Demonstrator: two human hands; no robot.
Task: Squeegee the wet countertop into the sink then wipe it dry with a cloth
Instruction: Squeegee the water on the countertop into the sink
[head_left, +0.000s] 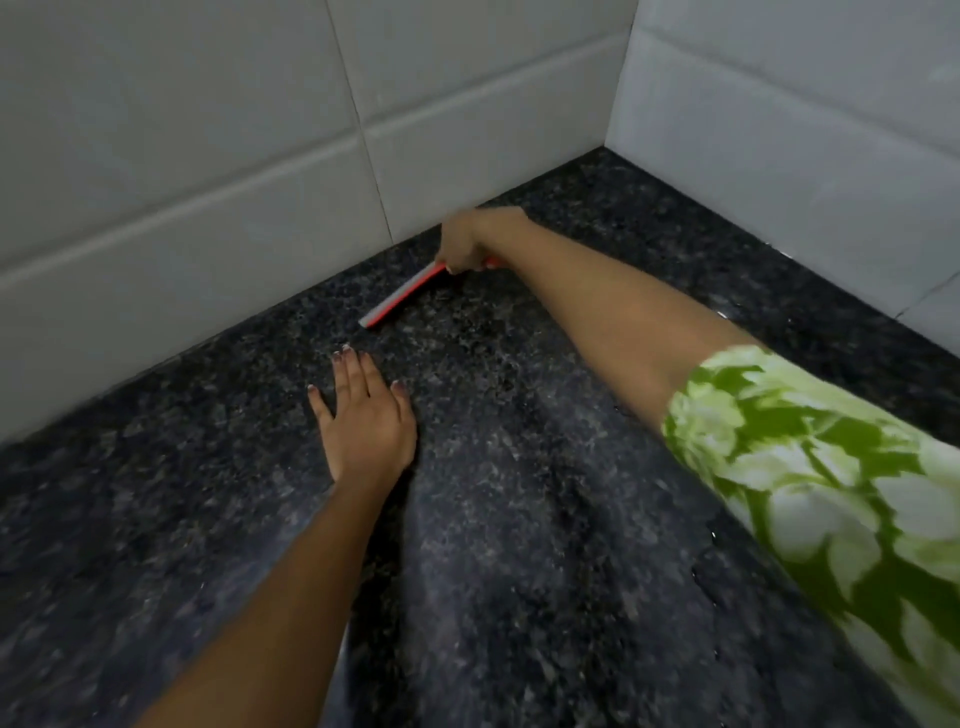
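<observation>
A dark speckled granite countertop (519, 519) fills the lower view, with water drops glinting near its right side. My right hand (470, 241) reaches to the far corner and grips a red and grey squeegee (402, 297), whose blade lies on the counter close to the back wall. My left hand (366, 415) rests flat on the counter, fingers spread, a little in front of the blade's left end. No sink and no cloth are in view.
White tiled walls (208, 156) meet in a corner (605, 148) at the back right and bound the counter on two sides. My green and white patterned sleeve (810, 483) covers the right arm at the lower right.
</observation>
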